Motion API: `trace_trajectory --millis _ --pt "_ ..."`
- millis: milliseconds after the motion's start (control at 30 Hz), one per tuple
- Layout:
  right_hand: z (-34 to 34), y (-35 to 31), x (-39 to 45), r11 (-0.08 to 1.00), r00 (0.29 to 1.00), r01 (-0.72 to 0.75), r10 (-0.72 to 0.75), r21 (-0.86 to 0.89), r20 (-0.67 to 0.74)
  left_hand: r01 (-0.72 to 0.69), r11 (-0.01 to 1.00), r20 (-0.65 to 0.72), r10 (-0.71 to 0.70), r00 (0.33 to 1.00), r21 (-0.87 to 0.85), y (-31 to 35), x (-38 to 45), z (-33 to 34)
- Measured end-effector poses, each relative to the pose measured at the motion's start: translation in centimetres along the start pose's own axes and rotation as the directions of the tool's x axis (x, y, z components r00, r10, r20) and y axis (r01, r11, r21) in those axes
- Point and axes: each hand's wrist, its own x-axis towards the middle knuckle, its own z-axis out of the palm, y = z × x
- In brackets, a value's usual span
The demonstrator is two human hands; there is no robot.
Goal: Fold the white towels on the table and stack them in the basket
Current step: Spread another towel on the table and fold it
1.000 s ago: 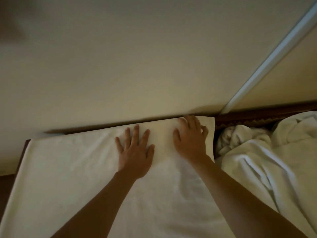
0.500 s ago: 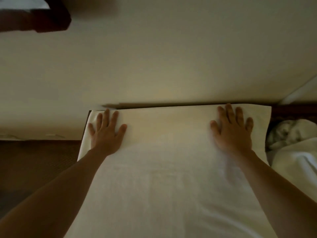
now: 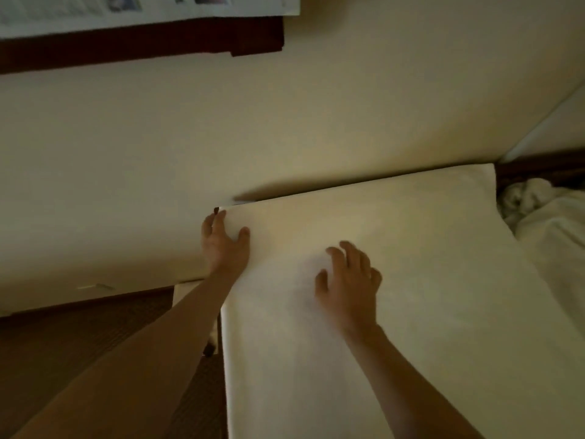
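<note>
Hands: your left hand (image 3: 225,245) grips the far left corner of the spread towel (image 3: 395,280), thumb on top and fingers curled over the edge. Your right hand (image 3: 348,280) lies on top of the same towel, to the right of that corner and nearer to you, fingers loosely bent and holding nothing; it is blurred, so you cannot tell how firmly it presses.
Towel place: the spread towel lies flat on the desk (image 3: 538,172), its far edge against the wall (image 3: 285,122), its left edge hanging past what is under it.
Handling: judge it as light, soft and limp, with no stiffness of its own. It will sag and crease when you lift it by one point only. It is not fragile and it should not slip from dry fingers.
Where to hold: take it at two corners, pinching the hem. The far left corner is already in your left hand, and the far right corner (image 3: 489,172) is free.
Count, hands: two.
Count, spread towels: one.
Count, crumpled towels: a heap of white cloth (image 3: 550,223) lies just right of the spread towel; how many pieces are in it, you cannot tell.
Count, baskets: none is in view.
</note>
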Motion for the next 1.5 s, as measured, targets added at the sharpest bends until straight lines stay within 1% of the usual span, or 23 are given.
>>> trace_trajectory --millis 33,100,133,167,233,300,367,500,533,633,733,833,967,1033,1100,1267,1367,1500 --pt "0.5 -2.4 -2.3 1.000 1.000 0.015 -0.015 0.021 -0.003 0.013 1.000 0.009 -0.013 1.000 -0.017 -0.4 0.0 -0.7" --pt "1.2 -6.4 -5.6 0.999 0.999 0.048 -0.048 0.018 0.008 0.032 0.997 0.042 -0.035 0.999 0.063 -1.1 -0.1 -1.9" --pt "1.4 -8.3 -7.1 0.999 0.997 0.048 -0.048 0.013 0.057 0.048 0.993 0.082 -0.057 0.995 0.109 -1.6 -0.5 -2.8" --pt "1.6 -10.0 -8.3 0.999 0.989 0.033 -0.035 0.012 0.143 0.071 0.989 0.124 -0.088 0.988 0.131 -1.8 -0.8 -3.4" --pt "1.9 -12.7 -10.3 1.000 0.957 -0.014 0.015 -0.004 0.289 0.100 0.984 0.211 -0.130 0.969 0.147 -2.4 -0.9 -4.2" --pt "2.4 -14.5 -12.0 0.998 0.934 -0.042 0.052 -0.035 0.354 0.101 0.971 0.271 -0.159 0.949 0.215 -2.3 -0.4 -4.5" --pt "3.1 -15.8 -13.4 0.997 0.930 -0.059 0.073 -0.049 0.361 0.110 0.957 0.324 -0.198 0.925 0.270 -1.9 0.2 -4.8" --pt "4.0 -17.0 -14.9 0.995 0.962 -0.101 0.096 0.007 0.256 0.156 0.958 0.373 -0.240 0.896 0.241 -1.3 0.7 -5.5" --pt "3.9 -17.2 -15.0 0.994 0.962 -0.108 0.100 0.016 0.252 0.163 0.959 0.379 -0.243 0.893 0.232 -1.4 0.9 -5.8" --pt "3.3 -17.6 -14.9 0.987 0.933 -0.145 0.111 0.076 0.343 0.213 0.962 0.379 -0.264 0.887 0.170 -1.8 1.0 -7.5" --pt "2.2 -18.7 -14.3 0.929 0.883 -0.295 0.174 0.226 0.437 0.262 0.961 0.315 -0.277 0.908 0.091 -2.4 1.3 -9.1" --pt "1.0 -20.5 -14.0 0.825 0.855 -0.418 0.215 0.380 0.472 0.260 0.965 0.218 -0.250 0.943 -0.018 -2.0 1.5 -10.8" --pt "-1.3 -21.8 -13.6 0.658 0.852 -0.491 0.226 0.571 0.472 0.232 0.962 0.140 -0.212 0.967 -0.142 -0.4 1.6 -12.7" --pt "-2.7 -22.1 -13.3 0.594 0.868 -0.485 0.240 0.642 0.434 0.218 0.958 0.115 -0.199 0.973 -0.184 0.6 1.4 -13.1" --pt "-3.6 -22.2 -13.1 0.553 0.883 -0.466 0.238 0.690 0.405 0.191 0.959 0.095 -0.175 0.980 -0.208 1.7 1.1 -13.5" --pt "-5.6 -22.7 -13.1 0.467 0.887 -0.455 0.163 0.758 0.432 0.104 0.960 0.081 -0.086 0.993 -0.261 4.8 -0.7 -13.3" --pt "-6.4 -21.2 -12.6 0.513 0.920 -0.392 0.214 0.764 0.328 0.090 0.962 0.107 -0.064 0.992 -0.260 6.2 -1.3 -13.1" --pt "-7.6 -16.7 -12.0 0.532 0.922 -0.377 0.293 0.758 0.253 0.069 0.962 0.150 -0.030 0.988 -0.265 8.3 -2.5 -12.2"
